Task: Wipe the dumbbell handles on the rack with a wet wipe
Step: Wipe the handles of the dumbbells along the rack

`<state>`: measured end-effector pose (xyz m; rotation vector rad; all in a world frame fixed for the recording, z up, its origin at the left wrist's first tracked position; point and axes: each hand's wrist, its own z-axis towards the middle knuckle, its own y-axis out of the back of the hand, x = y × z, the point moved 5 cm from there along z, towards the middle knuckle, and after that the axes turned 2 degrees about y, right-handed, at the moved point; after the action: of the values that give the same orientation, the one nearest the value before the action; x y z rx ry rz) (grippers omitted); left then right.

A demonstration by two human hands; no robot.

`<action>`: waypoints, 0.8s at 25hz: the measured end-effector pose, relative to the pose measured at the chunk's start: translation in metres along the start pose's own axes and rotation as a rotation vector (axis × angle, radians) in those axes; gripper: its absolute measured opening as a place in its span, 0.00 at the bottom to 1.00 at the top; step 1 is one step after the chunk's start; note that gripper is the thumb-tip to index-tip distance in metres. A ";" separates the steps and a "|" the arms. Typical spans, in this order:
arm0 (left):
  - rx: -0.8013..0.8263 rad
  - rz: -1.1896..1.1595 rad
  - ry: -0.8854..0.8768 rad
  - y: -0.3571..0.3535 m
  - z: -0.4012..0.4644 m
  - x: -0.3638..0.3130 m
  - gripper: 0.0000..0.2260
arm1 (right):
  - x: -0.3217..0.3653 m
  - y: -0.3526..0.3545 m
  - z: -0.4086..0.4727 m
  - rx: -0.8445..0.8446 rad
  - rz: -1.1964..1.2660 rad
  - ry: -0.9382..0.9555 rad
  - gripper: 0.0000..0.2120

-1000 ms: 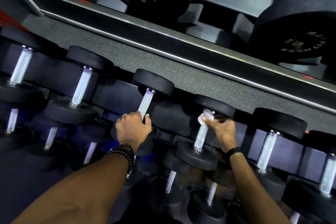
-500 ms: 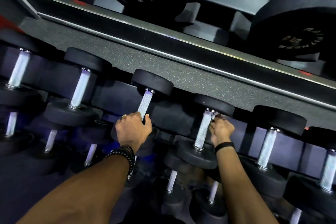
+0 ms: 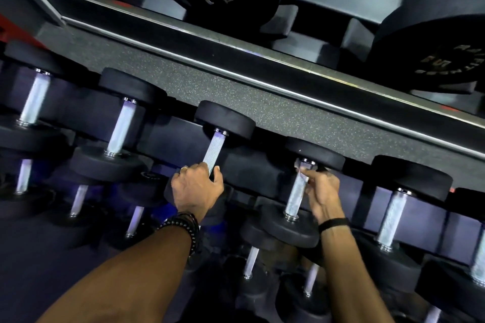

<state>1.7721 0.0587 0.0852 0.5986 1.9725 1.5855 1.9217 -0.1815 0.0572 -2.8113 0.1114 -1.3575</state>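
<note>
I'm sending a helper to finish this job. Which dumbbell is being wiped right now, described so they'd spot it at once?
Find the speckled grey shelf of the rack and the dumbbell row below it. The dumbbell is just right of the one the left hand grips. Only it has a white wipe at its handle top, pinched by the right hand.

Right hand (image 3: 321, 193) shifted from lower on handle (image 3: 296, 191) to its top end; wet wipe (image 3: 301, 169) apparently pinched there, partly hidden.

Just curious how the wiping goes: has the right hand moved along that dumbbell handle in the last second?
Yes. The right hand dipped slightly down the handle, then returned toward its upper end, holding the wipe there.
</note>
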 end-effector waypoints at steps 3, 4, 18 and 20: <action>0.000 0.006 0.000 -0.002 0.000 0.001 0.15 | -0.008 -0.006 0.007 0.162 -0.052 -0.108 0.10; 0.000 0.004 -0.007 -0.003 0.000 0.001 0.14 | -0.009 -0.012 0.008 0.226 -0.080 -0.209 0.10; -0.044 -0.037 -0.034 -0.003 0.001 0.002 0.14 | 0.002 -0.010 -0.036 -0.492 -0.892 0.464 0.26; -0.055 -0.027 -0.033 -0.003 0.002 0.002 0.16 | -0.004 -0.012 -0.035 -0.528 -0.752 0.341 0.23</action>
<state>1.7713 0.0609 0.0817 0.5704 1.8991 1.5973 1.8929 -0.1684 0.0762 -3.1374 -0.7733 -2.2325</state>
